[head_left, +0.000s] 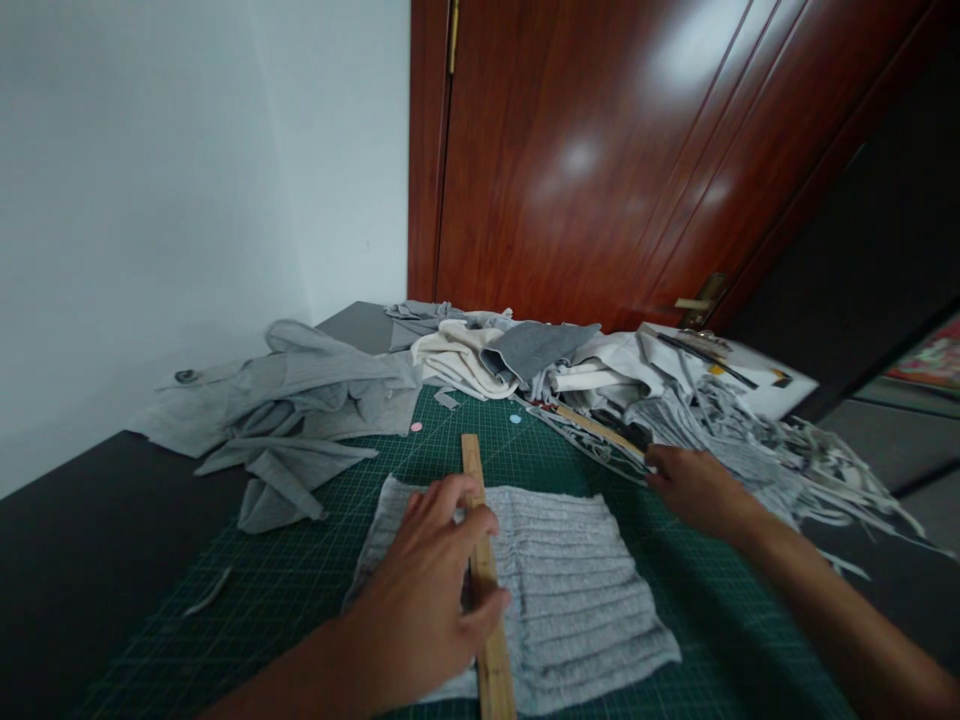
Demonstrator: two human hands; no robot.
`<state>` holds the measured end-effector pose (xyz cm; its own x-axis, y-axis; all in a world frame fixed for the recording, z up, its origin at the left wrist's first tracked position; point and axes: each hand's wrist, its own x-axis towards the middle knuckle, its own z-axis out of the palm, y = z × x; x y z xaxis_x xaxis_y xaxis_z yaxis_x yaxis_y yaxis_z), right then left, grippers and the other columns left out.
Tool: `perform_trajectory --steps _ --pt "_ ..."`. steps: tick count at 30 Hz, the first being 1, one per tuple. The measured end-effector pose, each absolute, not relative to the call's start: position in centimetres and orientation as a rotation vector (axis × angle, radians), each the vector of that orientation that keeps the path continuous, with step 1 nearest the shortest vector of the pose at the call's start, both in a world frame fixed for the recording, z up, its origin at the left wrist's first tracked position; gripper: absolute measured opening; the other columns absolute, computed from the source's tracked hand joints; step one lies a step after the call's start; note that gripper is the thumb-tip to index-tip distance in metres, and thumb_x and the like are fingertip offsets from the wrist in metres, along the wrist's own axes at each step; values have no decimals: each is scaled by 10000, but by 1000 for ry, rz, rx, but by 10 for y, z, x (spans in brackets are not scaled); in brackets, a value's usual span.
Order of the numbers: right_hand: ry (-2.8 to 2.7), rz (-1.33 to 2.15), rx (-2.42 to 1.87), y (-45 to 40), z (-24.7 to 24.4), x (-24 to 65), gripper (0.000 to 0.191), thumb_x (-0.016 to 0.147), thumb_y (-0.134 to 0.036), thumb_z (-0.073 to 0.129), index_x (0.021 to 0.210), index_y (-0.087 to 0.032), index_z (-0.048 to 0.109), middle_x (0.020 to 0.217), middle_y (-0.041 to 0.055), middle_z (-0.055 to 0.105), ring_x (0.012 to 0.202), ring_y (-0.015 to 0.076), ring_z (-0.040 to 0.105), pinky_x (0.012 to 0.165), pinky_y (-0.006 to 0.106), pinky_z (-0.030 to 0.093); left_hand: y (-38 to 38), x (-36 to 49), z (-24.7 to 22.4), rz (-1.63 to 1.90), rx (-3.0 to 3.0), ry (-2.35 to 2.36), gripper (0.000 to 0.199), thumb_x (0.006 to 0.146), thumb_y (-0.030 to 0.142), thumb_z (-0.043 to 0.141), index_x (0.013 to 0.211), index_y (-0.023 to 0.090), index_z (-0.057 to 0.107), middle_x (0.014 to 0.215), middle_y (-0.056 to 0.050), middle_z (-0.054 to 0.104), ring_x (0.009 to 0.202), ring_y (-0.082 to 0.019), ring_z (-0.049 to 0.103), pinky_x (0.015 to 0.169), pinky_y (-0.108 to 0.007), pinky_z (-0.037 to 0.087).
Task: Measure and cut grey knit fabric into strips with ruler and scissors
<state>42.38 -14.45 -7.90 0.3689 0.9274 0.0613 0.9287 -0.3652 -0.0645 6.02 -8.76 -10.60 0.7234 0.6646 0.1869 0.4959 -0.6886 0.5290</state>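
The red-brown door (pixel 577 160) and the pale wall (pixel 165 180) stand behind a dark surface (pixel 82 520), which carries a green gridded mat (pixel 292 590). At the mat's far left lies a rumpled pile of grey cloth (pixel 330 385), partly on the mat and partly on the surface. Along the far side, more grey and cream fabric (pixel 457 355) is heaped up to a white board (pixel 780 390) with dark tools on it, and a tangle of strips (pixel 825 470) spreads to the right. The ribbed cloth (pixel 577 590), light grey, lies nearly flat on the near middle of the mat. The left hand (pixel 439 560) is over its left part, fingers spread and bent, with fingertips and thumb at the ruler (pixel 492 640). This wooden ruler lies lengthwise across the cloth, its far end reaching past the cloth's far edge onto the mat. The right hand (pixel 690 485) is at the mat's right side, fingers curled beside a dark item (pixel 634 432) and a wooden strip (pixel 600 428); whether it pinches either, I cannot tell. Smallest are a grey scrap (pixel 446 400), a thin pale sliver (pixel 208 592), a pink disc (pixel 416 427) and a pale blue disc (pixel 515 419), all on the mat.
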Motion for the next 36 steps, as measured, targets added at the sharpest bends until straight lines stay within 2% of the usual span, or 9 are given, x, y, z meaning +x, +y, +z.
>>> perform_trajectory --steps 3,7,10,15,18,22,26,29,36 --pt "-1683 -28 -2642 -164 -81 453 141 876 -95 638 889 -166 759 859 152 812 854 328 769 681 330 431 -92 65 -100 432 2496 966 417 819 252 669 1226 222 589 1328 -140 571 1265 -331 586 1055 -489 507" --pt "-1651 -37 -2687 -177 -81 472 154 889 -121 639 919 -194 772 874 116 824 863 286 767 706 305 445 -91 73 -89 303 2549 1061 468 799 158 628 1253 218 530 1189 -123 637 1106 -307 674 937 -423 549" --pt "-1651 -52 -2681 -179 -85 474 152 901 -168 640 966 -192 775 890 111 822 860 276 760 711 307 449 -85 79 -89 281 2584 1170 639 750 87 625 1352 210 451 1185 -119 641 1013 -293 711 876 -399 558" --pt "-1687 -105 -2670 -178 -91 471 176 873 -112 599 958 -145 750 948 169 800 897 309 743 709 333 422 -80 80 -89 405 2660 1157 776 712 33 606 1436 180 368 1207 -134 628 1020 -279 711 868 -374 560" --pt "-1712 -128 -2653 -177 -92 472 192 873 -81 576 971 -137 731 1023 192 778 936 306 730 726 331 418 -82 76 -83 349 2725 1239 666 759 47 590 1395 160 423 1158 -142 658 972 -298 727 829 -392 565" --pt "-1726 -83 -2645 -176 -91 475 179 876 -54 586 954 -148 717 964 157 780 911 278 728 729 318 428 -80 69 -80 269 2778 1289 462 817 36 554 1264 148 530 1106 -145 710 992 -325 738 838 -412 553" --pt "-1747 -38 -2624 -176 -90 478 87 983 -159 643 1035 -149 712 1000 92 764 932 238 720 834 355 527 -66 57 -75 350 2665 1288 489 841 -8 494 1294 172 524 1073 -113 737 989 -280 742 856 -366 530" --pt "-1730 -9 -2632 -175 -90 481 209 1027 -330 679 1156 -167 698 1139 68 733 987 238 721 881 439 597 -50 37 -64 468 2638 1396 489 892 55 450 1367 168 484 1059 -100 736 968 -280 736 857 -362 509" --pt "-1757 77 -2625 -169 -84 489 313 1027 -318 687 1301 -173 649 1256 96 701 1029 255 723 883 457 620 -14 -36 -61 694 2708 1654 393 905 185 367 1259 195 538 869 -9 703 753 -291 717 659 -329 464"
